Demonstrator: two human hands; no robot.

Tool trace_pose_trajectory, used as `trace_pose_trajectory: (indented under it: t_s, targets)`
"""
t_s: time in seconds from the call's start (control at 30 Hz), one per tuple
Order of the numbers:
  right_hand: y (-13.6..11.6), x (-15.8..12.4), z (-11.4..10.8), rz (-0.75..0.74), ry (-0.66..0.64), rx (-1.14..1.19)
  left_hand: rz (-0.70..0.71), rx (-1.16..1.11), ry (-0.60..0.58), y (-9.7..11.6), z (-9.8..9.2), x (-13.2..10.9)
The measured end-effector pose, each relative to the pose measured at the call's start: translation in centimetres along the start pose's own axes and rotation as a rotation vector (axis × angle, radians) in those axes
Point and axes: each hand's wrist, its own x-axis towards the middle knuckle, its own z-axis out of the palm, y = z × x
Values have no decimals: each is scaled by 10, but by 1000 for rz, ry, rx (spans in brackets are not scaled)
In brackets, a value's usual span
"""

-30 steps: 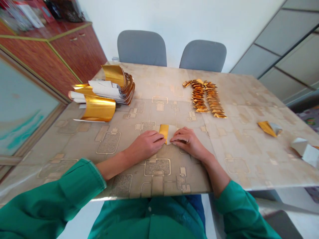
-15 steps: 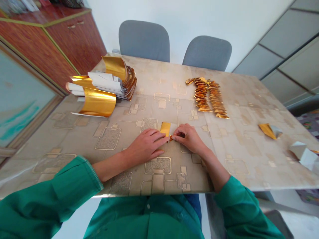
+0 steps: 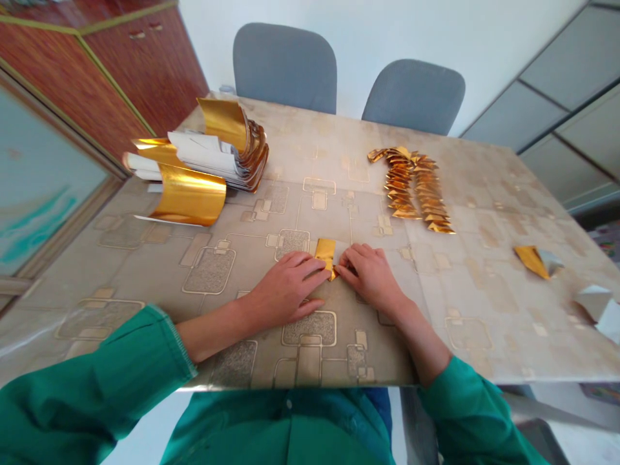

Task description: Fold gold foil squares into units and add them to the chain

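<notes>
A small folded strip of gold paper (image 3: 325, 248) lies on the table in front of me, its lower corner creased into a point. My left hand (image 3: 289, 285) rests flat from the left, its stretched fingertips pressing on the strip's lower part and hiding some of it. From the right, my right hand (image 3: 369, 274) pinches the strip's lower right corner between thumb and fingers. Its other fingers are curled in. Further back on the right, folded gold paper pieces (image 3: 399, 187) sit nested in two rows joined at the top.
Curled stacks of gold sheets (image 3: 191, 197) with white backs stand at the back left. A loose gold piece (image 3: 531, 261) and a white folded paper (image 3: 593, 302) lie at the right. The patterned table (image 3: 475, 271) has two grey chairs (image 3: 285, 68) behind it.
My right fingers have turned the strip's lower corner, and its gold point now shows below my left fingertips. My left hand stays pressed on the paper. The view has shifted slightly.
</notes>
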Motion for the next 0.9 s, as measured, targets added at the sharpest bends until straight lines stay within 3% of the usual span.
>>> trace_pose_trajectory:
  t_s: [0.33,0.7,0.9]
  targets:
    - [-2,-3,12,-10,62,-130,28,121,-45,2,-2,1]
    - [12,-9,16,87,158,52,-7,241,-54,9,-2,0]
    - [2,-11,17,113,185,3,1,269,-42,12,0,0]
